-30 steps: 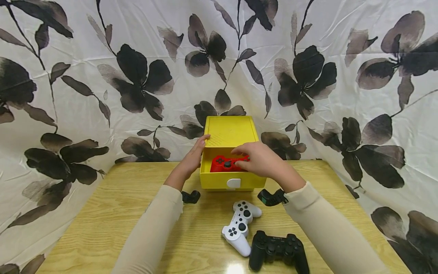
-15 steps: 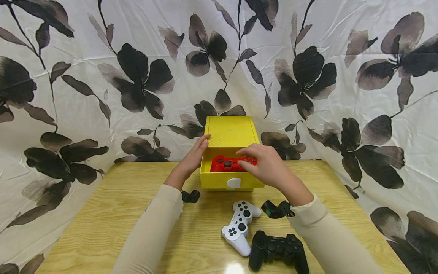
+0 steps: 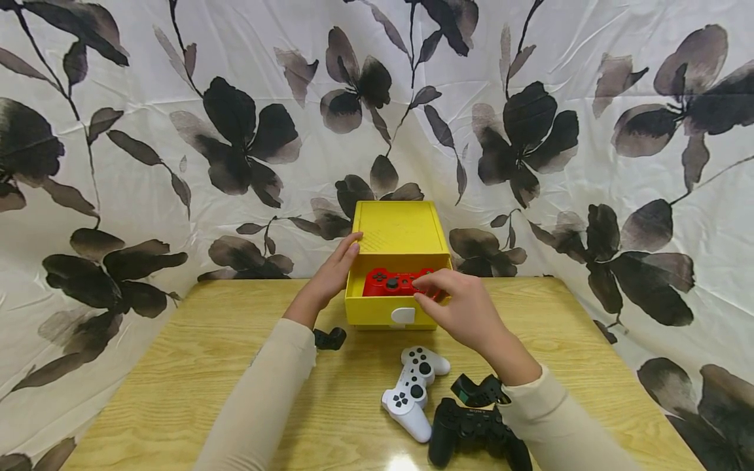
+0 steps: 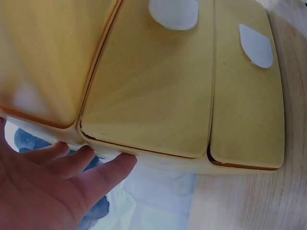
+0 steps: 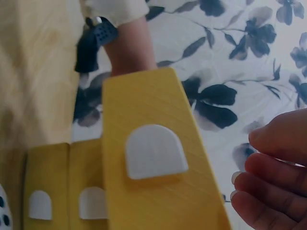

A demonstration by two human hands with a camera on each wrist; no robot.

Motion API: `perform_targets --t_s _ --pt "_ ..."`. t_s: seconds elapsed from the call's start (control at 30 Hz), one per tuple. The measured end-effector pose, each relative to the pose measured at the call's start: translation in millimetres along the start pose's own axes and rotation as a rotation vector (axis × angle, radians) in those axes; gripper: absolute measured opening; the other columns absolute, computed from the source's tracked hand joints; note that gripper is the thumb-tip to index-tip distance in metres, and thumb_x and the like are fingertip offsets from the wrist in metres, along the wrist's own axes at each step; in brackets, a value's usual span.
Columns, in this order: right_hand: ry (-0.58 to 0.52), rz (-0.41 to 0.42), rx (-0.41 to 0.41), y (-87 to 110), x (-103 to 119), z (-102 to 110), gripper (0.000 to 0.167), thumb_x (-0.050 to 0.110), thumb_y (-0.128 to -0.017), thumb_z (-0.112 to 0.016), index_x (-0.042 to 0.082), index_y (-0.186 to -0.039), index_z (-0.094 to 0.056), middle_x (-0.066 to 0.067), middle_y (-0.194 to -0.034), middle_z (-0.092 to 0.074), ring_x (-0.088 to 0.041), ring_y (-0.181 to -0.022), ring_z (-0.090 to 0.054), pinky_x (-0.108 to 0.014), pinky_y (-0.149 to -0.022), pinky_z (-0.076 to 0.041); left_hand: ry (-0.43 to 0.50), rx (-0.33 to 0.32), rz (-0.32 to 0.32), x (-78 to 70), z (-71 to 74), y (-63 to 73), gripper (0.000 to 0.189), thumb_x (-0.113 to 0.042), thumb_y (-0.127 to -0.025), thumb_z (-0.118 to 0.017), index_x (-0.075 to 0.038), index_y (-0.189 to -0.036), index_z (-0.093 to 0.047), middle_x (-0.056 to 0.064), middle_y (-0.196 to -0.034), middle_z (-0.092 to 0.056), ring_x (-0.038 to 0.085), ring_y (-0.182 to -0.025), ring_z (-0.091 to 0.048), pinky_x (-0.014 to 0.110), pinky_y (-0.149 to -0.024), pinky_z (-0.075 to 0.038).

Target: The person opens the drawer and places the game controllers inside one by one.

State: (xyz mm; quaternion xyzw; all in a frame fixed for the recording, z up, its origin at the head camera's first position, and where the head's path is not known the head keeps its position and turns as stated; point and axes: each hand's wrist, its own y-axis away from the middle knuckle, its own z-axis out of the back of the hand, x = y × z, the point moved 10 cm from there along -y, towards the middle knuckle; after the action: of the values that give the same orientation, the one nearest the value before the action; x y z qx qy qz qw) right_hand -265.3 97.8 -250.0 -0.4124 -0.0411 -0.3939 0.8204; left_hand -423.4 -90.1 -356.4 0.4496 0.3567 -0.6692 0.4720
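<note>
A yellow drawer unit (image 3: 400, 226) stands at the table's far side with its top drawer (image 3: 365, 311) pulled out. Inside that drawer lies a red game controller (image 3: 389, 282), its right end partly hidden by my right hand (image 3: 465, 307). That hand is over the drawer's front right corner, thumb and fingers loosely bent. In the right wrist view, nothing is between its fingers, beside the drawer front (image 5: 153, 105) with its white pull (image 5: 156, 152). My left hand (image 3: 326, 278) rests against the unit's left side; in the left wrist view its fingertips (image 4: 125, 163) touch the side wall.
A white game controller (image 3: 408, 392) lies on the wooden table (image 3: 194, 379) in front of the unit. Nearer still is a black game controller (image 3: 471, 432), partly overlapped by the right wrist camera (image 3: 480, 390). A floral cloth (image 3: 235, 39) hangs behind the table.
My right hand has drawn back toward me and slightly right, from over the red controller to the drawer's front corner. The red controller stays in the drawer; my left hand keeps its place.
</note>
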Motion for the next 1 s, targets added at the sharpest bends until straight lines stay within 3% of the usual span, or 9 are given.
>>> perform_targets --t_s 0.4,0.63,1.0 --pt "-0.079 -0.034 -0.133 22.4 -8.4 -8.7 0.017 0.007 -0.079 -0.078 0.005 -0.096 -0.075 -0.004 -0.087 -0.074 -0.012 -0.076 -0.068 -0.027 -0.069 -0.058 0.005 -0.005 0.016 0.8 -0.4 0.5 0.055 -0.063 -0.098 -0.031 -0.042 -0.148 -0.025 0.003 -0.161 -0.017 0.037 -0.142 -0.031 0.065 -0.102 -0.039" --pt "-0.100 -0.073 -0.250 34.9 -13.2 -10.9 0.020 0.008 -0.076 -0.081 0.004 -0.094 -0.075 -0.004 -0.086 -0.075 -0.014 -0.075 -0.070 -0.029 -0.068 -0.058 0.008 0.027 0.023 1.6 -2.5 -1.2 0.055 -0.063 -0.099 -0.022 -0.040 -0.150 -0.021 0.001 -0.164 -0.008 0.039 -0.148 -0.018 0.070 -0.102 -0.035" --pt "-0.149 -0.188 -0.345 48.6 -22.3 -20.9 0.020 0.009 -0.076 -0.082 0.006 -0.094 -0.075 -0.003 -0.089 -0.075 -0.013 -0.076 -0.071 -0.024 -0.070 -0.058 0.007 0.032 0.019 0.9 -1.8 0.1 0.053 -0.061 -0.100 -0.020 -0.041 -0.150 -0.020 0.000 -0.164 -0.007 0.036 -0.149 -0.017 0.070 -0.103 -0.034"
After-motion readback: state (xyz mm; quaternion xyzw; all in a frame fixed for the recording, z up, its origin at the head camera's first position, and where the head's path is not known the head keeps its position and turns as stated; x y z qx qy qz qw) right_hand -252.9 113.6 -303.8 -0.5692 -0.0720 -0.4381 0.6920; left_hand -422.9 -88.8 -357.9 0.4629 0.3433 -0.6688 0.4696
